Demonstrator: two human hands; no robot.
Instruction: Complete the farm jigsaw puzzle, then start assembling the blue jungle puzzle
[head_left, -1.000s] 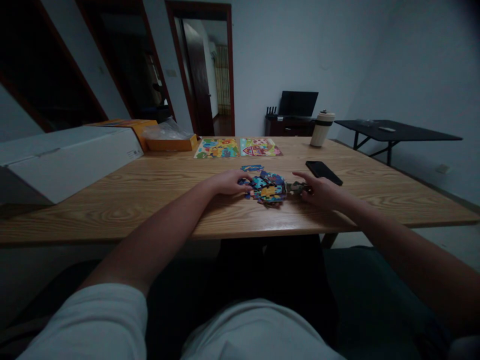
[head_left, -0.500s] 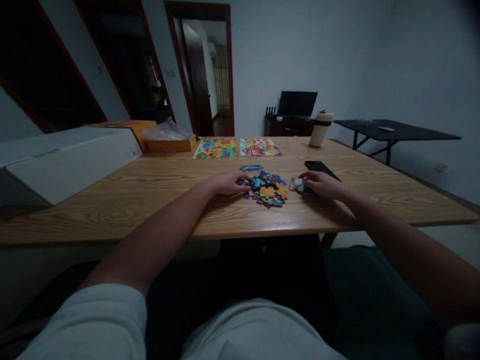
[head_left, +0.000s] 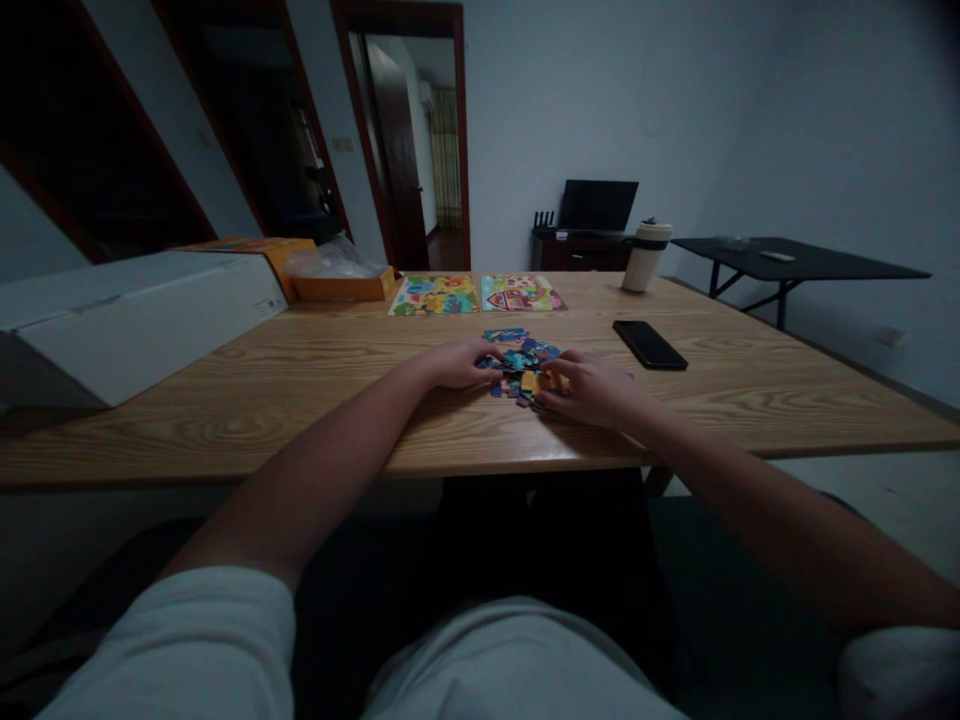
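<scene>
A heap of loose jigsaw puzzle pieces (head_left: 517, 358), mostly blue with a few orange, lies on the wooden table in front of me. My left hand (head_left: 465, 364) rests against the heap's left side, its curved fingertips and thumb apart among the blue pieces. Over the right side of the heap is my right hand (head_left: 596, 388), thumb and fingers spread around an orange puzzle piece (head_left: 530, 383) and its neighbours. I see no piece lifted in either hand. My right hand hides much of the heap's right part and the table just beyond it.
Two colourful picture puzzles (head_left: 435, 296) lie flat behind the heap. A black phone (head_left: 649, 345) is right of my right hand, with a cream tumbler (head_left: 646, 258) further back. At the left stand a white box (head_left: 150, 318) and an orange box (head_left: 341, 289) holding clear plastic.
My right hand has moved left, from a small group of pieces near the phone onto the heap. The phone now shows fully. My left hand has stayed almost in place.
</scene>
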